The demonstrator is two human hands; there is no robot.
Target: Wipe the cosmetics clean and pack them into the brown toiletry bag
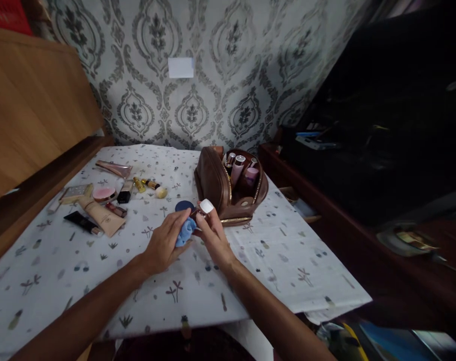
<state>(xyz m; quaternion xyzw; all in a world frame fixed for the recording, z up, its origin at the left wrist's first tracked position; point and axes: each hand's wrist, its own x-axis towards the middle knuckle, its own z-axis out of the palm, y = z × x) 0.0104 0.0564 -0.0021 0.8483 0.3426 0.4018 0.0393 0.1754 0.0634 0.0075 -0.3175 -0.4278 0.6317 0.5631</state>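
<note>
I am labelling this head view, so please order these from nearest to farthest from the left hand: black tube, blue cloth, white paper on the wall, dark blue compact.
1. blue cloth, in the fingers of the left hand.
2. dark blue compact, just behind the cloth.
3. black tube, far to the left.
4. white paper, on the back wall.

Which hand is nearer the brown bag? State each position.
Right. The right hand, holding a white-capped bottle, is just before the brown bag; the left hand, gripping a blue cloth, is farther left.

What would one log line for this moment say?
left hand: holds blue cloth | right hand: holds white-capped bottle | nearby: open brown bag
</note>
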